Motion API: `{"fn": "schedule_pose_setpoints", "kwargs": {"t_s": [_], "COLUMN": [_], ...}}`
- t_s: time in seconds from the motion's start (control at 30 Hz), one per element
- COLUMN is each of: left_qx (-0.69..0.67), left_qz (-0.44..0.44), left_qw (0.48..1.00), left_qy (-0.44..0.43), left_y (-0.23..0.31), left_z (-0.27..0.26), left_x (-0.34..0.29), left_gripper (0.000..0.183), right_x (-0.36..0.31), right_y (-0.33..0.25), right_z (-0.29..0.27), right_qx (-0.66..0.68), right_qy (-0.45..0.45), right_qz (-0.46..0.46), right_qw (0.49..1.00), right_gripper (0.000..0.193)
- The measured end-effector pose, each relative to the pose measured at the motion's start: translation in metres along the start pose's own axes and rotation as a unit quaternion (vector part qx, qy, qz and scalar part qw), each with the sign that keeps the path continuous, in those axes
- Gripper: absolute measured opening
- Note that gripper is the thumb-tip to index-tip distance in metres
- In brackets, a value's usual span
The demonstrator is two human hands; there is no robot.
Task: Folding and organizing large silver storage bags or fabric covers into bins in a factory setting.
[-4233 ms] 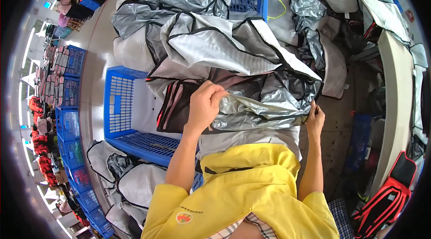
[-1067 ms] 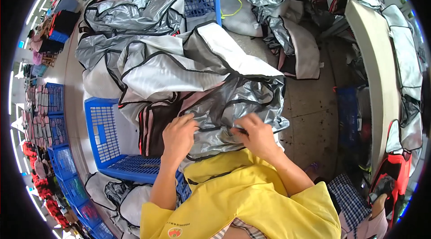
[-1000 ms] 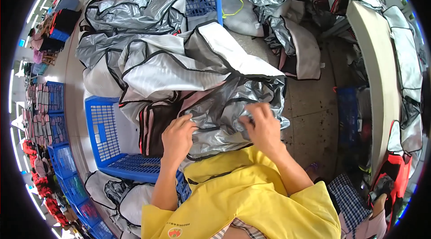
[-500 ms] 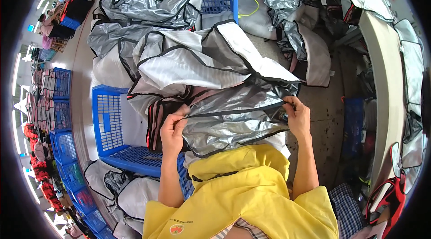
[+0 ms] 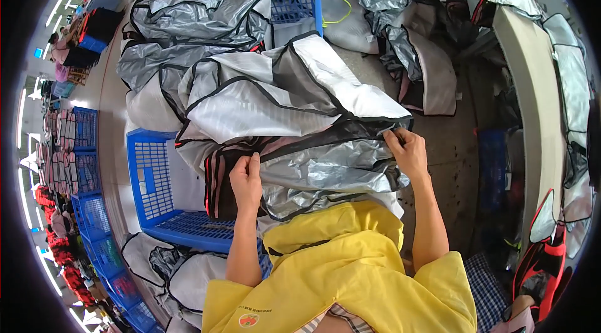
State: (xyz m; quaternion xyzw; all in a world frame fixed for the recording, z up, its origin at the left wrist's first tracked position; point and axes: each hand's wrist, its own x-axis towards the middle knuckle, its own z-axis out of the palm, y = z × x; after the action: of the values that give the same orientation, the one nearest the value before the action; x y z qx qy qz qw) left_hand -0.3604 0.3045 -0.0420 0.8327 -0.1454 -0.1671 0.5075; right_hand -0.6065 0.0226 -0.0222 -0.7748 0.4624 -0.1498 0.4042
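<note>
Silver cover (image 5: 325, 167) is pinched by left hand (image 5: 246, 179) and right hand (image 5: 408, 153) beside the blue crate (image 5: 156, 189); an even, taut pull seems best.

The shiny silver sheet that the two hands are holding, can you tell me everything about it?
The silver sheet looks like thin, crinkly, foil-like fabric with a dark trim along its edges. It lies stretched out flat in front of the person, on top of a heap of similar grey and silver pieces. The left hand pinches its left edge and the right hand grips its upper right corner. Its near edge reaches the person's yellow shirt. A blue crate sits beside it.
</note>
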Motion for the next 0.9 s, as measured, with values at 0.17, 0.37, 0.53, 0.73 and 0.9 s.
{"fn": "schedule_pose_setpoints", "kwargs": {"t_s": [0.17, 0.37, 0.53, 0.73, 0.9], "left_qx": [0.012, 0.025, 0.064, 0.056, 0.046], "left_qz": [0.002, 0.057, 0.061, 0.059, 0.029], "left_qw": [1.0, 0.997, 0.994, 0.995, 0.997], "left_qy": [-0.013, -0.045, -0.063, -0.063, -0.063], "left_y": [-0.004, -0.024, -0.011, -0.013, -0.01], "left_z": [0.001, -0.004, 0.008, 0.009, 0.007], "left_x": [0.005, 0.002, 0.002, 0.004, 0.004], "left_gripper": [0.039, 0.04, 0.041, 0.04, 0.036], "right_x": [-0.013, -0.067, -0.069, -0.066, -0.067], "right_y": [-0.002, -0.039, -0.026, -0.025, -0.028], "right_z": [0.008, 0.06, 0.069, 0.065, 0.066], "right_qx": [-0.1, -0.16, -0.183, -0.176, -0.159], "right_qy": [0.092, 0.045, 0.016, 0.013, 0.02], "right_qz": [-0.09, -0.279, -0.253, -0.263, -0.25], "right_qw": [0.987, 0.946, 0.95, 0.949, 0.955], "right_gripper": [0.026, 0.011, 0.012, 0.011, 0.014]}}
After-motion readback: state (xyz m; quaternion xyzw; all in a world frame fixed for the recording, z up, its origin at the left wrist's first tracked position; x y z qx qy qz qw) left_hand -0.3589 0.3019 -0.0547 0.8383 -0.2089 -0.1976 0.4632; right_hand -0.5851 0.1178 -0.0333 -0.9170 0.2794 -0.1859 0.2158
